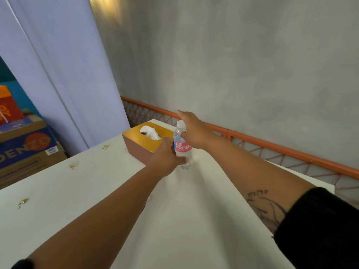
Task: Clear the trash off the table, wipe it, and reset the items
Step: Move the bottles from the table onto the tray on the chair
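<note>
Bare forearms (116, 200), left hand (167, 156) gripping clear plastic bottle (183, 148), right hand (191, 131) relaxed on cap (181, 123)

A small clear water bottle (182, 147) with a white cap and a pink-and-blue "REFRESH" label stands upright at the far side of a white surface (174, 220). The left hand (167, 158) grips its lower body. Just left of it sits a brown tissue box (136, 146) with a yellow top, and a white tissue (150, 133) pokes out. Brown stains (73, 165) dot the surface's left edge.

Printed cardboard cartons (27, 150) are sitting stacked beside a stained white table (58, 191), against a bare concrete wall (233, 65), suggesting a shop storeroom.
</note>
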